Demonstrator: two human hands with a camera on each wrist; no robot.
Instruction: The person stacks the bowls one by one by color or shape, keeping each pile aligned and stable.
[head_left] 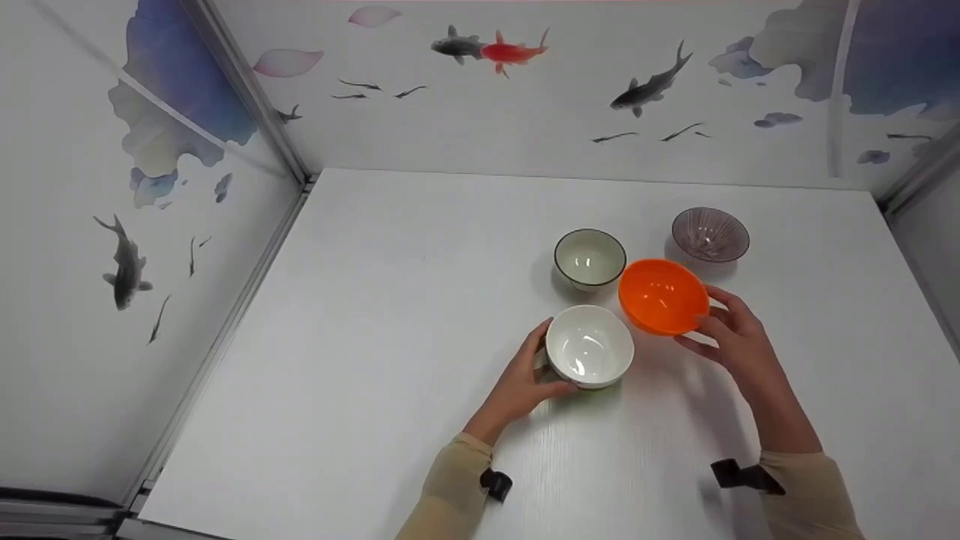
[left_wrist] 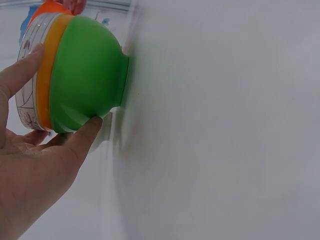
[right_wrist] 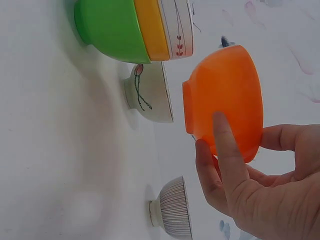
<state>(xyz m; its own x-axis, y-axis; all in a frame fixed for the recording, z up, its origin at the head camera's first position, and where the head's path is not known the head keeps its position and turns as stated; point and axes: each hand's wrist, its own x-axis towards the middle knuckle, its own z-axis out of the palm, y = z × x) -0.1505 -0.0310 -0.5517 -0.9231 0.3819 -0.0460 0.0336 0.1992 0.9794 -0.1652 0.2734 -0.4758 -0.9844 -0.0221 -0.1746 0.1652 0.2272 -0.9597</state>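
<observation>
My left hand grips the side of a stack of nested bowls. On top is a white bowl with a patterned outside; in the left wrist view a yellow bowl shows beneath it and a green bowl at the bottom. The green bowl's foot appears to meet the table. Fingers and thumb of my right hand pinch the rim and side of an orange bowl, raised above the table just right of the stack. The right wrist view shows air under the foot of that orange bowl.
Behind the stack stands a pale grey-green bowl with a dark rim. Farther right and back is a purplish striped bowl. Panels printed with fish, such as the back wall, border the white table at the back and sides.
</observation>
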